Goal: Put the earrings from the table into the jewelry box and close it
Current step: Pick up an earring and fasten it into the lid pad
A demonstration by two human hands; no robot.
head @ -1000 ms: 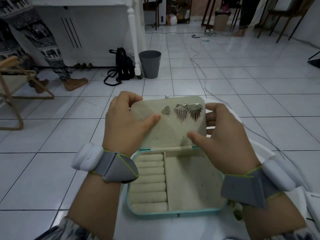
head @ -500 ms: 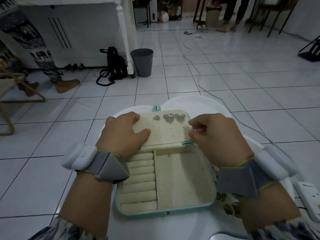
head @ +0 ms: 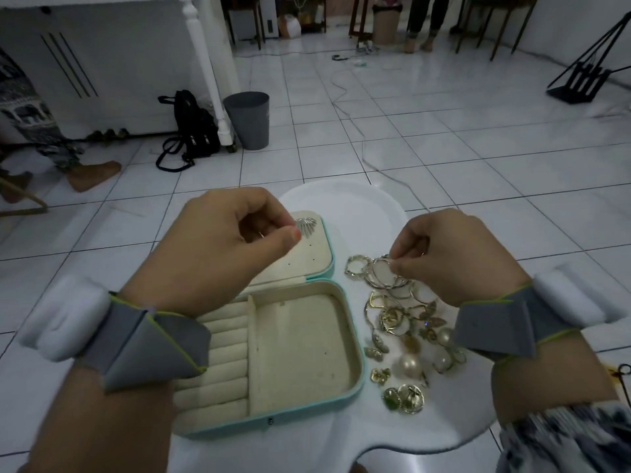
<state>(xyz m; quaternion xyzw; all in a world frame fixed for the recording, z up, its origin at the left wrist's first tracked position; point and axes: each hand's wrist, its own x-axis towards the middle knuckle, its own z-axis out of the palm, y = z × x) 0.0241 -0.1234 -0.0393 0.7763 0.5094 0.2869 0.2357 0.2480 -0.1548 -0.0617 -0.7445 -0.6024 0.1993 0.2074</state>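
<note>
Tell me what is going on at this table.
A person is sorting earrings. The right hand pinches a hoop earring from the pile of earrings on the white table. The left hand hovers over the open jewelry box, whose lid holds a silver earring.

The white worktop (head: 345,206) lay bare along its far lobe, beyond the open jewelry box (head: 300,356) and the earrings pile (head: 403,336), leaving an open approach from that side. The box's large right compartment stood unobstructed from above. The left hand (head: 218,247) hovered over the flat-lying lid (head: 307,257), covering most of its pin holes and blocking access there. The right hand (head: 450,257) sat over the pile's far end, its fingers (head: 396,266) touching the hoops. The pile lay just beside the box's right wall, leaving a narrow strip between. The worktop's near edge was clear.
</note>
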